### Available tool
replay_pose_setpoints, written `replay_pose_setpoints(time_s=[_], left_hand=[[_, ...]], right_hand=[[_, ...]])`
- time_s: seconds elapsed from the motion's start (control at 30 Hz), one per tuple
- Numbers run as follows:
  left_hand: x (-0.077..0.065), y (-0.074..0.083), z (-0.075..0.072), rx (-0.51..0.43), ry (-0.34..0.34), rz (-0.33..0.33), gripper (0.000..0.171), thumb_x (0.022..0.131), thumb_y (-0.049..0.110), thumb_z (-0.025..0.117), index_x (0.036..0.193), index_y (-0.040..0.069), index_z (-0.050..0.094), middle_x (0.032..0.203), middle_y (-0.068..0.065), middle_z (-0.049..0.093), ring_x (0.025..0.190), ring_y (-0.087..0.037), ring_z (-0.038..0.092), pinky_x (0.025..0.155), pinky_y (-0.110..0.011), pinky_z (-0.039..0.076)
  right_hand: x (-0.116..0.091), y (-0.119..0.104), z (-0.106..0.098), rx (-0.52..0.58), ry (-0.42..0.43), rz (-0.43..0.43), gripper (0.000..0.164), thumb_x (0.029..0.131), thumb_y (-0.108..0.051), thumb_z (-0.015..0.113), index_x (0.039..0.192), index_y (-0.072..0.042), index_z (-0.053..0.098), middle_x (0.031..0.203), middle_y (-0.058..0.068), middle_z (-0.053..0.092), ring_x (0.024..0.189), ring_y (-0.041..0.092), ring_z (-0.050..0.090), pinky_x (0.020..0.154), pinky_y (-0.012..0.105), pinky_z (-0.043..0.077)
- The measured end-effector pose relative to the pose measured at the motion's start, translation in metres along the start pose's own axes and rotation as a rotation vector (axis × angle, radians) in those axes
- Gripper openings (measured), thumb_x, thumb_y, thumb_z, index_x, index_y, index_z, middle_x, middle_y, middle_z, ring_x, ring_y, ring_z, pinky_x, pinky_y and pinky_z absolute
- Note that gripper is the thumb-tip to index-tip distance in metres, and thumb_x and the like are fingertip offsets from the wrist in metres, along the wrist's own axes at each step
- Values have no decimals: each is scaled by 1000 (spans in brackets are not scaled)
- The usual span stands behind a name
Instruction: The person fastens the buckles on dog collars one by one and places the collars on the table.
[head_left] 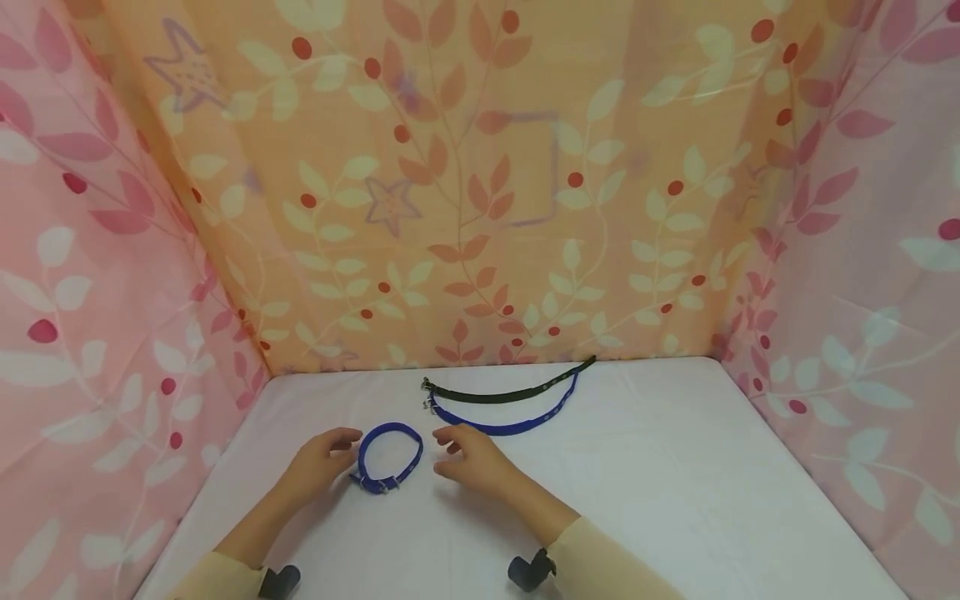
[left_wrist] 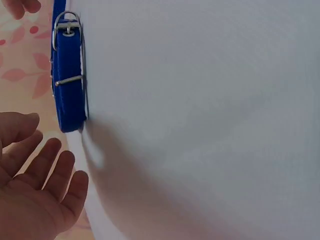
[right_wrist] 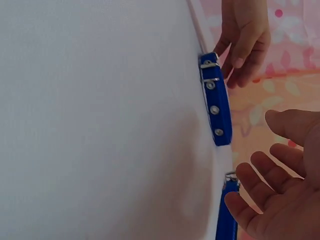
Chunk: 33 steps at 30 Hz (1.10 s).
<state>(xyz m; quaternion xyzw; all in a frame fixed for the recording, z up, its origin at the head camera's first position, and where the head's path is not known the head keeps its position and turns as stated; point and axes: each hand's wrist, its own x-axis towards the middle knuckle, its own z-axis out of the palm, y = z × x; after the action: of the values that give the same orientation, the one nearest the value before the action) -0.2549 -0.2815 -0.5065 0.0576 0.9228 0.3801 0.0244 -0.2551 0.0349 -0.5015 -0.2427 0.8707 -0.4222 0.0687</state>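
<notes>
A blue collar (head_left: 391, 427), buckled into a ring, stands on its edge on the white table, its metal buckle toward the near side. Just left of it hovers my left hand (head_left: 321, 461), fingers loosely bent and holding nothing. On the other side, my right hand (head_left: 477, 460) is held a short gap from the ring, thumb and fingers apart. The right wrist view shows metal eyelets along the collar's strap (right_wrist: 216, 110); in the left wrist view its buckle (left_wrist: 68, 26) and a metal keeper show.
Behind the right hand lie two unbuckled collars in shallow curves, a blue one (head_left: 510, 430) and a dark green one (head_left: 487, 399). The white tabletop (head_left: 675, 483) ends at an orange patterned curtain (head_left: 480, 208), with pink patterned curtains (head_left: 90, 333) at both sides.
</notes>
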Motion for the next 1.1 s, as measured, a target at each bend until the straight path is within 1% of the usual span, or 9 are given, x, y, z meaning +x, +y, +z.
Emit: replay_pose_setpoints(time_s=[0.07,0.2,0.4,0.5,0.63,0.77,0.83,1.0,1.1], left_hand=[[1,6,1,21,16,9,35,100,17,66,134,8,64,134,-13,66,128,-37,58,106,-58,47],[6,19,3,38,28,32,36,99,17,67,135,10,64,136,-13,64,129,-38,56,106,-59,47],[15,37,13,0,31,70,34,98,14,69,132,8,66,134,-12,66,130,-37,56,107,-60,45],[18,46,19,-12,32,68,34,98,14,69,131,10,67,134,-12,67,132,-36,56,110,-59,43],[23,59,22,-8,32,77,34,98,14,69,132,12,67,136,-11,66,133,-37,54,111,-60,40],[33,66,22,14,37,114,34,97,15,70,131,11,67,136,-11,66,131,-37,56,110,-60,42],[39,69,23,31,35,131,34,97,16,70,130,11,68,136,-11,66,129,-37,57,109,-59,43],[55,74,26,52,-5,136,34,100,22,68,132,11,67,136,-10,66,130,-35,57,109,-58,43],[63,77,28,47,-27,133,36,100,22,67,133,9,66,136,-10,66,131,-35,56,109,-57,43]], right_hand=[[-5,1,-8,6,11,-16,49,93,-26,76,138,-12,62,127,3,65,114,20,62,94,32,55],[-15,4,-25,10,32,-37,47,94,-25,76,137,-14,63,126,1,66,113,20,63,96,37,54],[-27,19,-51,-36,82,-88,43,94,-24,76,134,-16,64,127,0,66,115,21,63,100,44,53],[-31,28,-65,-53,114,-73,41,93,-25,77,133,-19,65,128,-3,65,116,20,63,101,45,53],[-35,36,-86,-60,159,-44,41,92,-21,78,131,-17,66,128,-2,66,117,22,63,101,47,53],[-37,49,-109,-71,212,-25,40,92,-16,78,130,-12,67,127,1,67,116,25,63,100,52,53],[-38,58,-120,-111,242,-22,39,92,-16,78,129,-10,67,126,2,67,115,26,63,98,52,53],[-39,82,-145,-228,296,-27,38,91,-14,78,127,-7,69,125,7,68,113,31,62,99,52,51],[-38,96,-157,-246,307,-32,38,90,-11,78,126,-4,69,125,11,68,114,37,62,101,54,49]])
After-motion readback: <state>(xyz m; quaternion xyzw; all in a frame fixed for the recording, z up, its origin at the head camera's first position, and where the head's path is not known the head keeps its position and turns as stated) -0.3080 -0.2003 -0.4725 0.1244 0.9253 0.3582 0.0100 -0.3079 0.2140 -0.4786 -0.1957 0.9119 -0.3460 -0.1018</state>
